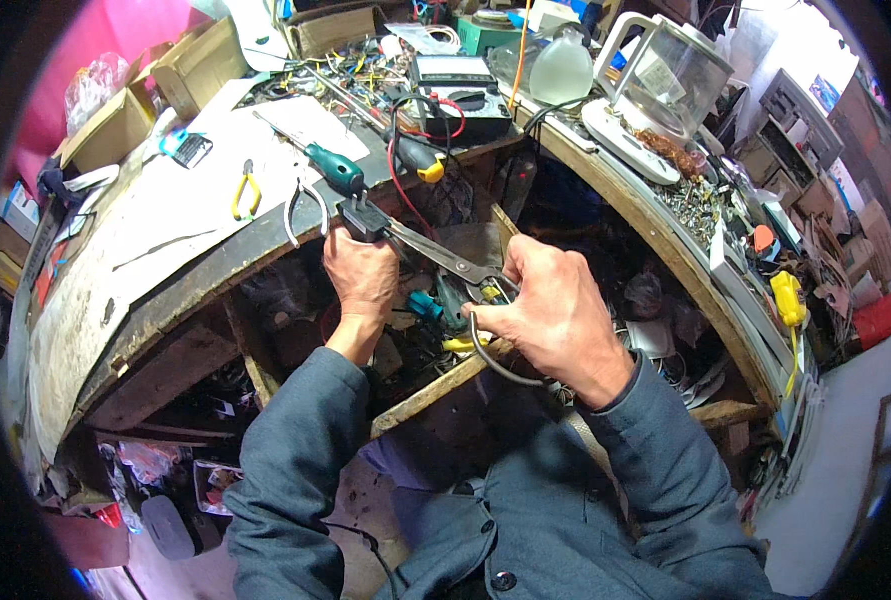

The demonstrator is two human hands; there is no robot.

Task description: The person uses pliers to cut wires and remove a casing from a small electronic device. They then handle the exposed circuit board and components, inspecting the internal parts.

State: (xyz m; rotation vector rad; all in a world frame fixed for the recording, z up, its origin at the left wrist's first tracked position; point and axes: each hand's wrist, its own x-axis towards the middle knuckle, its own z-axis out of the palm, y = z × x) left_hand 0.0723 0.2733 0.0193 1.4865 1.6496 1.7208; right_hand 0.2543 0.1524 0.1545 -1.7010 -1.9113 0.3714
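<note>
Dark jacket [465, 560] right up close, cluttered worktop [205, 268] past it. Right hand [565, 310] has long-nose pliers [460, 266], left hand [362, 272] is gripping a black plastic block [363, 221] by the worktop's front edge. Bracing the block and keeping the jaws square seems smartest. Jaw tips blend into it, so can't tell their bite; one handle's mostly hidden.
</note>
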